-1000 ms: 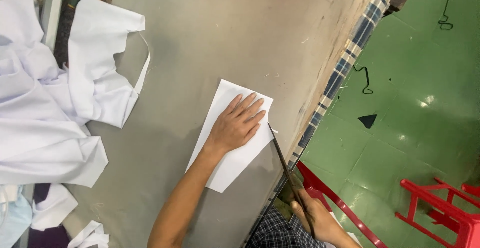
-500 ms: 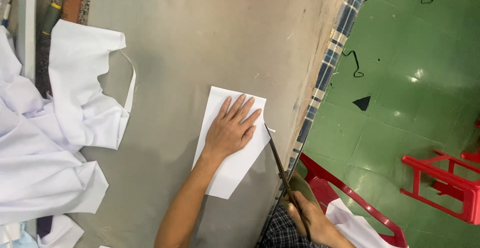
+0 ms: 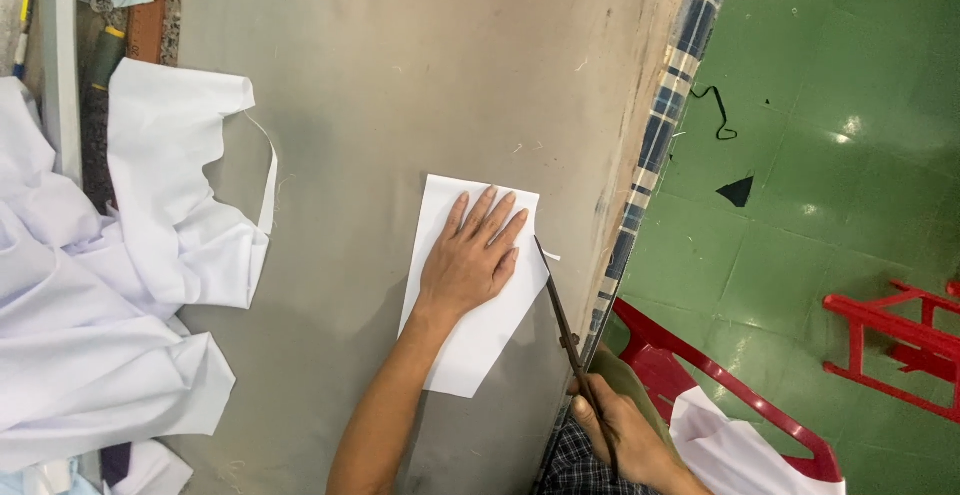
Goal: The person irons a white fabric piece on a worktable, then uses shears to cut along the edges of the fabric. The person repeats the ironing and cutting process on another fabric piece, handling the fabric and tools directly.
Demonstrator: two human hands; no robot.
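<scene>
On the grey surface (image 3: 400, 75), the left hand (image 3: 472, 255) lies spread flat on a white fabric piece (image 3: 480, 340) while the right hand (image 3: 625, 440), its grip closed round scissors (image 3: 562, 305), cuts along its edge.

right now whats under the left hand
The left hand lies flat on a white fabric piece, which rests on the grey table. The part of the fabric beneath the palm is covered.

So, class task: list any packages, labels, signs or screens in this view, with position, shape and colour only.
None are in view: only a plain white cloth piece under the left hand, scissors in the right hand, and loose white fabric on the grey table.
</scene>
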